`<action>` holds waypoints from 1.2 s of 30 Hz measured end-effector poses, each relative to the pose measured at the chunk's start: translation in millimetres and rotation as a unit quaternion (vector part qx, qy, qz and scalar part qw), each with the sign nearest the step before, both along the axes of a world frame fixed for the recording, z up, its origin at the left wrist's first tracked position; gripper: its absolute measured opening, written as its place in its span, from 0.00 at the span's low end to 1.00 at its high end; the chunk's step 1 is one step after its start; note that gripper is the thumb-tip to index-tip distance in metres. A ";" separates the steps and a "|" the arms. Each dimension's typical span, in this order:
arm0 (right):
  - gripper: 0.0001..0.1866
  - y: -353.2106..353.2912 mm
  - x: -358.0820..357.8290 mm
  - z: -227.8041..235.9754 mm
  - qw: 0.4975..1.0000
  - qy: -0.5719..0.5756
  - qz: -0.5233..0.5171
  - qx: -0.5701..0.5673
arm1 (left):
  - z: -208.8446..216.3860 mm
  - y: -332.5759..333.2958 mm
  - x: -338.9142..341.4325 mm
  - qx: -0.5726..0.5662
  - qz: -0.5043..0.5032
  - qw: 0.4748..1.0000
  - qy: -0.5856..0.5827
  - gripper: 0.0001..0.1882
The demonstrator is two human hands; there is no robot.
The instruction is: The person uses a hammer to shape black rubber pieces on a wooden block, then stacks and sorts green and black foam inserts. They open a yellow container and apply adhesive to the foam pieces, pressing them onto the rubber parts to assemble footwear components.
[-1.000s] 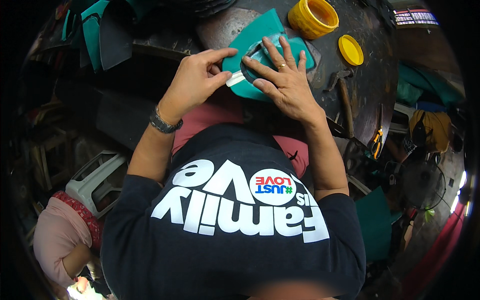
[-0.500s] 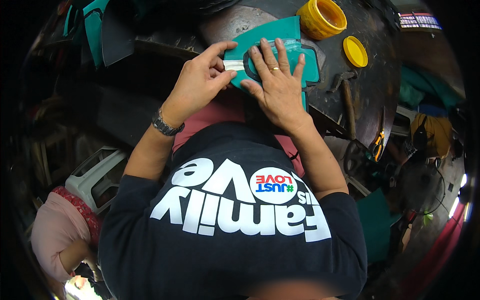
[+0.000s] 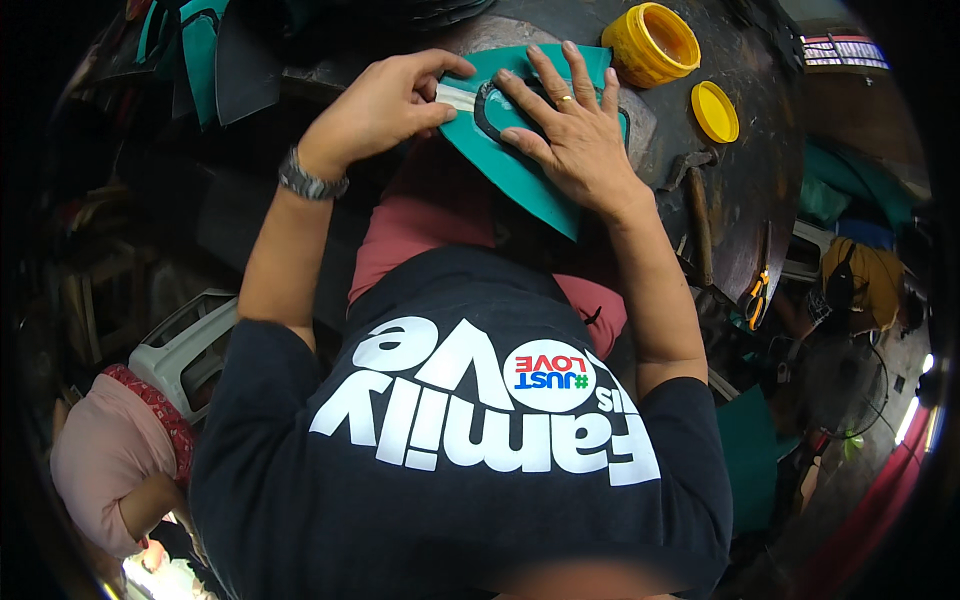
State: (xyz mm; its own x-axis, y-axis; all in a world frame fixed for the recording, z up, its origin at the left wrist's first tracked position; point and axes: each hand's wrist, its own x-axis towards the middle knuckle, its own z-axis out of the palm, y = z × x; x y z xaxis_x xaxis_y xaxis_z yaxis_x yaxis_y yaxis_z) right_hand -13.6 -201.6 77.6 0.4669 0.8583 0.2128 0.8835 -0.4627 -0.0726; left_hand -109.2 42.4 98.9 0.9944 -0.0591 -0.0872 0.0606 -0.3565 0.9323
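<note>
A flat green sheet piece (image 3: pixel 535 190) with a black-edged curved shape on it lies partly on the dark table and reaches out over my lap. At its left end is a short white strip (image 3: pixel 456 97). My left hand (image 3: pixel 375 110), with a watch on the wrist, is closed on that end, index finger above the strip and thumb below it. Fingers spread, my right hand (image 3: pixel 585 140) lies flat on top of the green piece and covers much of its right part. A ring shows on one finger.
Beyond my right hand stand an open yellow tub (image 3: pixel 652 45) and its yellow lid (image 3: pixel 715 112). A hammer (image 3: pixel 698 220) and orange-handled pliers (image 3: pixel 758 290) lie along the table's right side. More green and dark pieces (image 3: pixel 200 60) hang at far left. A person (image 3: pixel 120 450) is at lower left.
Both hands have shifted slightly away from me with the green piece, the left also leftward and the right rightward. The piece has turned, and its near edge now reaches lower toward my lap.
</note>
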 end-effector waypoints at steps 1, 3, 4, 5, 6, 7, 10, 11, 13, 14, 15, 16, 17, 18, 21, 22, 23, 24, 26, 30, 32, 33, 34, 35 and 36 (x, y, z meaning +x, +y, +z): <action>0.31 1.8 1.6 -0.6 1.000 0.005 0.012 0.019 | -3.0 -5.7 -7.0 -0.006 0.035 0.999 -0.009 0.24; 0.30 3.4 3.1 1.3 0.999 0.043 0.026 0.007 | -8.8 -15.1 -15.6 -0.099 0.097 0.990 -0.027 0.23; 0.29 3.5 2.8 3.5 0.998 0.057 0.036 0.008 | -10.6 -16.1 -17.2 -0.111 0.095 0.989 -0.023 0.23; 0.28 2.5 1.9 6.6 0.996 0.070 0.048 0.007 | -11.6 -15.2 -18.2 -0.121 0.093 0.988 -0.023 0.23; 0.27 0.7 0.1 10.1 0.995 0.081 0.061 0.008 | -12.0 -12.7 -17.1 -0.132 0.088 0.987 -0.027 0.23; 0.26 -2.2 -1.0 14.3 0.993 0.095 0.074 0.000 | -11.4 -7.9 -14.9 -0.129 0.057 0.990 -0.015 0.25; 0.23 -10.9 -1.9 24.6 0.997 0.047 0.037 0.050 | -5.1 13.8 -1.4 -0.107 -0.063 0.992 -0.003 0.27; 0.23 -11.2 -2.5 24.8 0.996 0.021 0.019 0.089 | -4.9 15.1 5.7 -0.085 -0.082 0.992 -0.042 0.26; 0.24 -11.5 -1.8 23.3 0.999 -0.028 -0.009 0.029 | -3.4 16.5 28.5 -0.026 -0.125 0.990 -0.063 0.25; 0.24 -9.8 -1.2 20.5 0.999 -0.049 -0.021 0.006 | -3.4 13.5 40.3 0.030 -0.130 0.985 -0.109 0.24; 0.25 -8.7 -0.6 17.6 0.997 -0.069 -0.024 -0.024 | -3.8 11.0 45.8 0.070 -0.110 0.986 -0.106 0.24; 0.27 -7.4 0.3 14.3 0.997 -0.054 -0.029 -0.035 | -4.5 7.4 51.6 0.109 -0.089 0.985 -0.102 0.25; 0.26 -7.4 0.8 11.8 0.999 -0.034 -0.024 -0.015 | -5.4 3.4 53.9 0.145 -0.067 0.981 -0.109 0.25; 0.26 -7.4 1.4 9.6 1.000 -0.008 -0.026 -0.013 | -7.4 -3.2 50.9 0.107 -0.016 0.989 -0.106 0.26; 0.25 -9.0 3.7 5.8 0.999 0.045 -0.018 -0.001 | -10.0 -21.3 20.4 0.044 0.122 0.982 -0.139 0.26; 0.25 -9.5 4.2 5.5 0.998 0.059 -0.014 0.004 | -9.4 -25.4 3.3 0.035 0.140 0.979 -0.144 0.27; 0.25 -10.0 4.8 5.1 0.998 0.061 -0.011 0.002 | -8.2 -28.8 -12.5 0.036 0.150 0.981 -0.115 0.30; 0.25 -10.2 4.9 5.3 0.998 0.065 -0.008 0.001 | -6.6 -34.6 -30.4 0.012 0.144 0.986 -0.079 0.32; 0.24 -10.8 4.8 6.3 0.999 0.050 0.006 0.003 | -5.0 -50.6 -61.9 -0.063 0.134 0.989 -0.014 0.36; 0.22 -14.1 6.5 11.8 0.997 -0.014 0.053 0.056 | -16.9 -75.4 -65.1 -0.167 0.146 0.974 -0.050 0.36; 0.20 -15.5 10.0 14.4 0.988 -0.033 0.057 0.139 | -20.2 -70.9 -54.2 -0.170 0.141 0.974 -0.051 0.31; 0.21 -15.7 12.3 15.0 0.994 -0.060 0.029 0.092 | -20.0 -64.1 -47.8 -0.147 0.132 0.979 -0.042 0.29; 0.22 -13.7 14.7 14.2 0.993 -0.086 0.003 0.077 | -18.4 -57.6 -41.8 -0.120 0.126 0.984 -0.026 0.27; 0.23 -11.5 17.7 12.9 0.991 -0.115 -0.020 0.059 | -16.2 -52.6 -37.3 -0.067 0.113 0.990 -0.049 0.25; 0.23 -9.9 20.3 11.4 0.992 -0.120 -0.030 0.013 | -13.7 -48.5 -33.6 -0.012 0.103 0.993 -0.060 0.24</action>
State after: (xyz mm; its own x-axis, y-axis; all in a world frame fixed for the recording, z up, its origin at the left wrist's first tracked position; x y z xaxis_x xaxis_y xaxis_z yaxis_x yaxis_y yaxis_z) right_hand 6.7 -211.5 89.0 0.4501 0.8236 0.3451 0.8480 -0.5153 0.1238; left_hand -142.8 -6.1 85.1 0.9888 0.1457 0.0325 0.0170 -0.3260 0.9452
